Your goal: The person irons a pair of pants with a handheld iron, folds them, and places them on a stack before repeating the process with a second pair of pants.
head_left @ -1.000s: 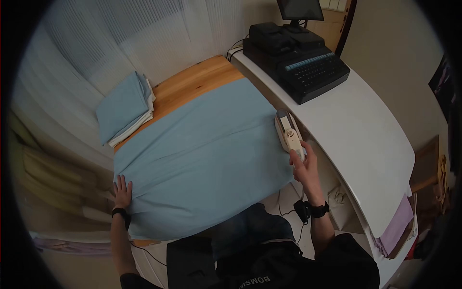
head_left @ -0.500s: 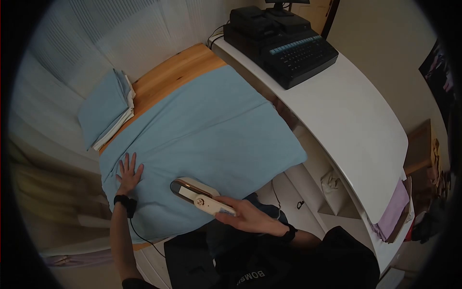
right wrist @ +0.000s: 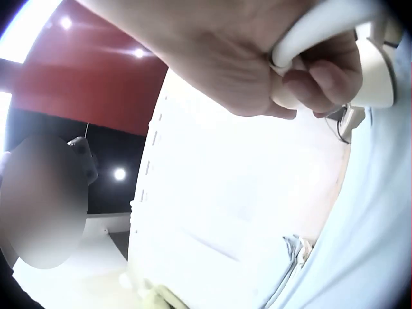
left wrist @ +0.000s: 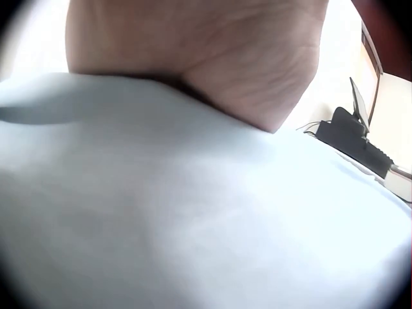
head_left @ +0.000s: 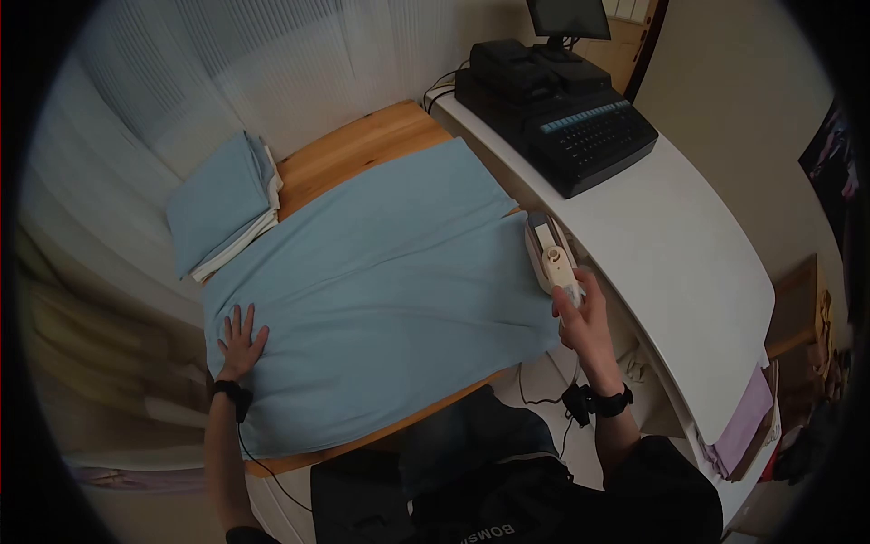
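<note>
1. Now a strip of bare wood shows along the near edge of the table – half a second ago the blue cloth covered it. I judge the cloth has slid a little away from me.
2. My left hand grips nothing: it rests flat on the cloth's left side, fingers spread. A second ago it lay right at the border; now it sits further in, which should steady that side better.
3. My right hand is wrapped round the handle of the white iron. Half a second ago the iron was over the near part, close to my left hand; now it is out at the cloth's right edge. I cannot tell whether its sole touches the fabric.
4. Creases run across the middle – so, to my eye, the smoothing is only partly done.
5. Past the cloth, the folded stack sits at the table's far left corner, beside the curtain.
6. To the right stands the white counter, with the black keyboard machine at its far end.
</note>
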Demonstrator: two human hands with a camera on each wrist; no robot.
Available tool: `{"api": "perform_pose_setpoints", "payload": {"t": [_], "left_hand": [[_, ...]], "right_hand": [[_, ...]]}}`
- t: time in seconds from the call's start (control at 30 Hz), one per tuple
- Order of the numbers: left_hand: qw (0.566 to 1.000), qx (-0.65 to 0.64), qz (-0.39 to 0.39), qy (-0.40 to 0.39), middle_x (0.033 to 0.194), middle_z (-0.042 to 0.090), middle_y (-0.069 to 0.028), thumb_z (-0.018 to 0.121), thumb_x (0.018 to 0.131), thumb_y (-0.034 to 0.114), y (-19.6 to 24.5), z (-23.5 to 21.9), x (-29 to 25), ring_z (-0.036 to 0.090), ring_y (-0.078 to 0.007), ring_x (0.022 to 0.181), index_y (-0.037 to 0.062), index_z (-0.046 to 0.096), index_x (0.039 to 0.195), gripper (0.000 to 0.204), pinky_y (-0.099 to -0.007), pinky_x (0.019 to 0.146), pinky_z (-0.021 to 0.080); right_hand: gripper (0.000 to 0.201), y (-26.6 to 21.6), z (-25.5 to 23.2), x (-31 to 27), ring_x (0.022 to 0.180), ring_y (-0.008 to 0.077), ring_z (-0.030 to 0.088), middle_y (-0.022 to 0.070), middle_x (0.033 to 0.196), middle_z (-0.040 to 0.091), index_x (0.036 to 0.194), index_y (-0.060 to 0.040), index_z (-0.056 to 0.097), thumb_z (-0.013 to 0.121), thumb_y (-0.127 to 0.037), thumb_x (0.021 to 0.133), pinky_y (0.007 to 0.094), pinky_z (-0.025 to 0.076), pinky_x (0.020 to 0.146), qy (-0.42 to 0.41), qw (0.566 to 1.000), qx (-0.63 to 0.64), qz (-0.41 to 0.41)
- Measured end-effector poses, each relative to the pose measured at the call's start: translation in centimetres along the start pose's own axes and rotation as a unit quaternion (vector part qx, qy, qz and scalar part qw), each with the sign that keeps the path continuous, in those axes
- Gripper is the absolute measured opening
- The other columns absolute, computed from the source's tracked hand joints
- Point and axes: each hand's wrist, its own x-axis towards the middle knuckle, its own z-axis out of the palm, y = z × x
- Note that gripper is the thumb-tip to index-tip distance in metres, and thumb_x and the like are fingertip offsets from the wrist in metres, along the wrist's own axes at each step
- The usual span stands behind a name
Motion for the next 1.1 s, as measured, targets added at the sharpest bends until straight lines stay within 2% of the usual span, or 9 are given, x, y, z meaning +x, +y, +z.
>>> {"api": "perform_pose_setpoints", "payload": {"t": [0.13,0.23,0.47,0.5,0.57,0.63,0.77,0.9,1.1], "left_hand": [[1.0,-0.002,0.005,0.001,0.17,0.008,-0.0102,0.046,0.093,0.072,1.9,0.0,-2.3,0.003,-0.0396,0.155,0.0327,0.017,0.162,0.084,-0.0749,0.113,0.003],[1.0,-0.007,-0.002,0.009,0.17,0.007,-0.0098,0.05,0.089,0.075,2.0,0.3,-2.6,0.0,-0.0382,0.155,0.0301,0.015,0.162,0.093,-0.072,0.115,0.001],[1.0,-0.029,-0.002,-0.003,0.17,0.005,-0.006,0.058,0.075,0.084,1.6,0.1,-2.2,-0.002,-0.0327,0.156,0.0149,0.01,0.163,0.121,-0.0658,0.119,-0.002],[1.0,-0.027,0.001,-0.01,0.17,0.005,-0.0054,0.058,0.074,0.085,1.8,-0.1,-2.4,-0.002,-0.0318,0.156,0.0128,0.01,0.162,0.124,-0.065,0.119,-0.001],[1.0,-0.027,-0.002,-0.005,0.17,0.005,-0.0051,0.058,0.073,0.086,1.8,0.0,-2.6,-0.002,-0.0315,0.156,0.0135,0.01,0.162,0.125,-0.0647,0.119,-0.001],[0.999,-0.034,-0.005,-0.002,0.17,0.006,-0.0048,0.058,0.072,0.087,1.8,0.2,-2.6,-0.001,-0.0313,0.156,0.0143,0.01,0.163,0.126,-0.0643,0.12,-0.002],[0.999,-0.035,-0.002,-0.004,0.17,0.006,-0.0052,0.059,0.071,0.087,1.8,0.2,-2.7,-0.001,-0.0318,0.156,0.0145,0.012,0.162,0.126,-0.0641,0.12,-0.002],[0.999,-0.039,0.004,0.006,0.17,0.008,-0.0057,0.06,0.071,0.087,1.2,0.7,-2.3,0.0,-0.0324,0.156,0.0144,0.013,0.162,0.126,-0.0645,0.12,-0.001],[0.999,-0.039,0.006,0.003,0.17,0.007,-0.0055,0.06,0.071,0.087,0.8,0.7,-1.9,-0.001,-0.032,0.156,0.0145,0.013,0.162,0.126,-0.0647,0.12,-0.002]], "right_hand": [[0.044,-3.3,5.1,1.5,0.072,0.0151,0.059,0.0094,0.085,0.063,0.132,0.0008,0.043,0.06,-0.024,0.1,0.0309,0.047,0.062,-0.105,0.985,-0.074,-0.112],[0.049,-4.5,14.3,1.9,0.068,0.0167,0.058,0.0116,0.084,0.063,0.135,0.0023,0.041,0.06,-0.027,0.1,0.0323,0.047,0.06,-0.222,0.962,-0.048,-0.15],[0.053,-0.5,35.3,2.5,0.055,0.0091,0.046,0.0057,0.085,0.057,0.139,0.0027,0.041,0.057,-0.031,0.101,0.0281,0.04,0.047,-0.42,0.905,0.072,0.008],[0.054,2.4,37.9,4.1,0.052,0.0094,0.045,0.006,0.084,0.057,0.138,0.0038,0.043,0.057,-0.032,0.101,0.0284,0.039,0.045,-0.391,0.91,0.024,-0.136],[0.054,3.0,38.6,4.7,0.05,0.0097,0.044,0.0063,0.083,0.058,0.137,0.0049,0.044,0.058,-0.033,0.101,0.0287,0.039,0.044,-0.359,0.891,-0.027,-0.278],[0.055,-0.1,34.1,6.0,0.05,0.0103,0.045,0.0065,0.083,0.059,0.136,0.005,0.046,0.058,-0.035,0.101,0.0294,0.04,0.046,-0.419,0.906,0.044,-0.035],[0.047,-1.2,26.2,12.0,0.051,0.0099,0.043,0.0048,0.089,0.055,0.123,0.0024,0.051,0.056,-0.04,0.101,0.0286,0.04,0.048,-0.351,0.934,0.011,-0.06],[0.047,-1.1,18.8,18.8,0.052,0.0113,0.042,0.0056,0.086,0.054,0.131,-0.0019,0.046,0.058,-0.035,0.101,0.0285,0.037,0.046,-0.201,0.978,0.046,-0.023],[0.04,-1.1,12.6,21.5,0.053,0.0103,0.041,0.0055,0.086,0.051,0.122,-0.0039,0.044,0.059,-0.033,0.101,0.0289,0.036,0.046,-0.056,0.994,0.08,-0.039]]}}
